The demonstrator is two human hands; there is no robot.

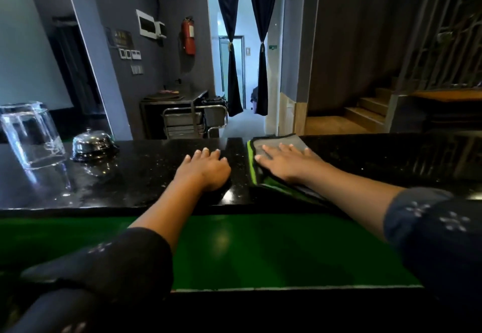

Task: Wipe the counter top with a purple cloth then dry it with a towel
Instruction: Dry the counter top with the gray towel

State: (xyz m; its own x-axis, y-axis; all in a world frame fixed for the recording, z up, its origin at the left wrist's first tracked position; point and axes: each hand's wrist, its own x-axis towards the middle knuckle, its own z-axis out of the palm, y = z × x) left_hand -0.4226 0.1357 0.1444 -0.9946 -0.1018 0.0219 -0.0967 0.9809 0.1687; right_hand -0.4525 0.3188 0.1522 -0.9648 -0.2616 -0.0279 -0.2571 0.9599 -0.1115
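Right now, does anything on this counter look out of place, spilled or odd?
One mismatch: the cloth under the right hand is grey with green edging, not purple. The counter top shows a streaky wet sheen near the bell and the upturned glass. The left hand rests flat on the counter. Nothing looks damaged.

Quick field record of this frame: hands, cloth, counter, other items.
left hand: fingers bent, resting on counter, holds nothing
right hand: flat, fingers straight, pressing on cloth
cloth: grey with green edge, folded, lying on counter
counter: black, glossy, speckled
glass: clear, upside down, far left on counter
bell: chrome, right of glass
purple cloth: none in view
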